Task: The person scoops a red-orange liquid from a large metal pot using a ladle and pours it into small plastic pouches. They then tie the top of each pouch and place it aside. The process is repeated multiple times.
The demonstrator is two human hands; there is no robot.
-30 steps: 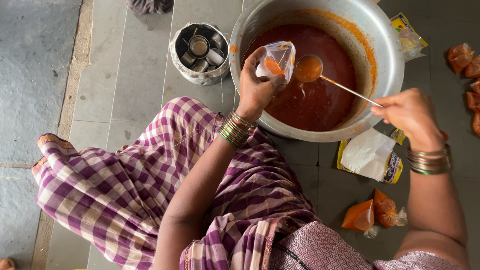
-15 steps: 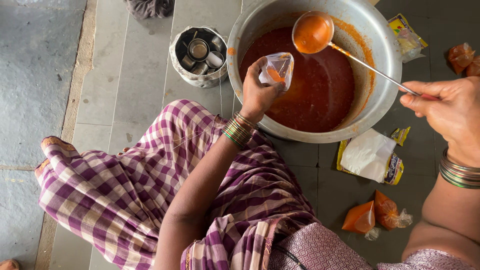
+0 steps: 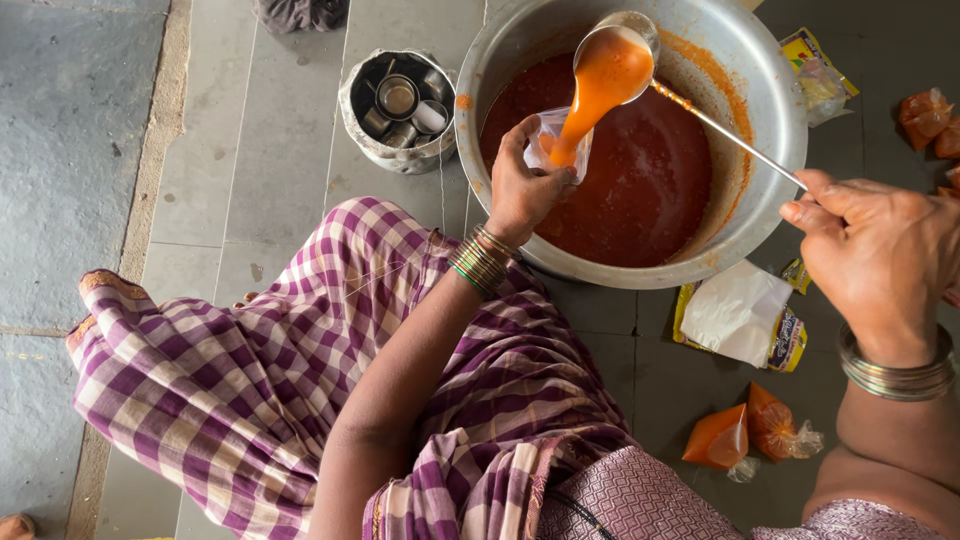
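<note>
A big steel pot (image 3: 775, 150) of red-orange sauce (image 3: 640, 190) stands on the tiled floor in front of me. My left hand (image 3: 520, 190) holds a small clear plastic bag (image 3: 556, 150) open over the pot's near rim. My right hand (image 3: 865, 245) grips the long thin handle of a steel ladle (image 3: 620, 45), which is tilted. A stream of orange sauce runs from the ladle's bowl down into the bag.
A dented metal tin (image 3: 400, 110) with small steel cups stands left of the pot. A stack of empty plastic bags (image 3: 738, 312) lies beside the pot. Filled, tied sauce bags (image 3: 750, 435) lie near my right knee, more at the right edge (image 3: 925, 115). My checked purple cloth (image 3: 270, 400) covers my legs.
The ladle rose out of the sauce, swung over the bag and tipped; sauce now pours into the bag. My right hand drew back and down along the handle.
</note>
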